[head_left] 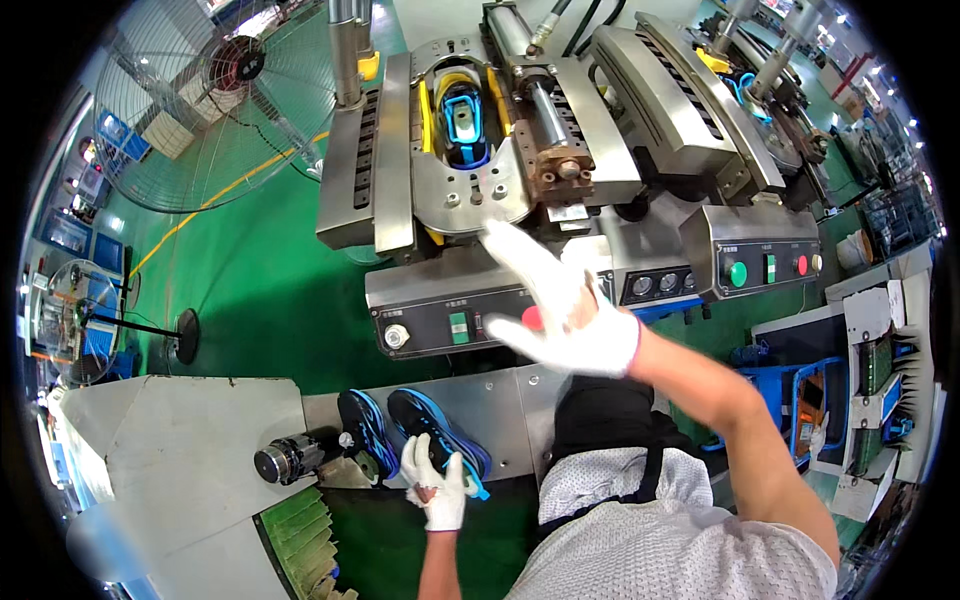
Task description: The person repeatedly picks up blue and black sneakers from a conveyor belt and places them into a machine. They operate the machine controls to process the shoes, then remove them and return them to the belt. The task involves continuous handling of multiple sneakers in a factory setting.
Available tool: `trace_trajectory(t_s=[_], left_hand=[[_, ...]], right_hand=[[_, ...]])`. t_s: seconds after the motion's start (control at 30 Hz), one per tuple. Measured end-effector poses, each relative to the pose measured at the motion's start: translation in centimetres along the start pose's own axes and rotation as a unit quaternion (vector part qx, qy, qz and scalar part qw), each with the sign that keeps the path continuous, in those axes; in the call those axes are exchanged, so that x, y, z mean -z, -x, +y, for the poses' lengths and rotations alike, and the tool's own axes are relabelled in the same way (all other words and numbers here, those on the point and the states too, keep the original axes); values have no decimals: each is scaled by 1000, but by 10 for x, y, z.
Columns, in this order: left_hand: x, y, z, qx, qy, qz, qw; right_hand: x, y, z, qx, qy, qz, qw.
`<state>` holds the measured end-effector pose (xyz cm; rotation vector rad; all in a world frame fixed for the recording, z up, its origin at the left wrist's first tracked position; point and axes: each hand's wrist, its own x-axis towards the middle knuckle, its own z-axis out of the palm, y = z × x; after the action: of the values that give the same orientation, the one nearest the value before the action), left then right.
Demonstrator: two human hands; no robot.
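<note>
My left hand (436,484), in a white glove with a worn brown patch, grips the near end of a black and blue sneaker (432,418) lying on a metal ledge. A second sneaker (368,432) lies beside it on the left. My gloved right hand (575,318) is held above the front control panel (425,325) with its fingers spread and nothing in them. It hides part of that panel, including most of a red button. Farther off, another dark shoe (466,125) with blue trim sits between yellow pads in the steel press (470,200).
A second press (670,110) stands to the right, with its own button panel (755,262). A large caged fan (215,95) is at the far left. A grey conveyor housing (190,430) and a small motor (288,460) lie left of the sneakers. A blue cart (790,400) stands at right.
</note>
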<state>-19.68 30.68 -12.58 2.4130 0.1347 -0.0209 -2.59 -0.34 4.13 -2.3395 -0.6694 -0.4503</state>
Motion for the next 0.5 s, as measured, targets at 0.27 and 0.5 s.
trace_trajectory(t_s=[0.27,0.5], left_hand=[[26,-61,-1,-232,-42,-2,972],[6,-37,176,-323,11,-30,946]], right_hand=[[-40,148,71,-163,126,-157,966],[32,235,-15,-186,-185,-237,936]])
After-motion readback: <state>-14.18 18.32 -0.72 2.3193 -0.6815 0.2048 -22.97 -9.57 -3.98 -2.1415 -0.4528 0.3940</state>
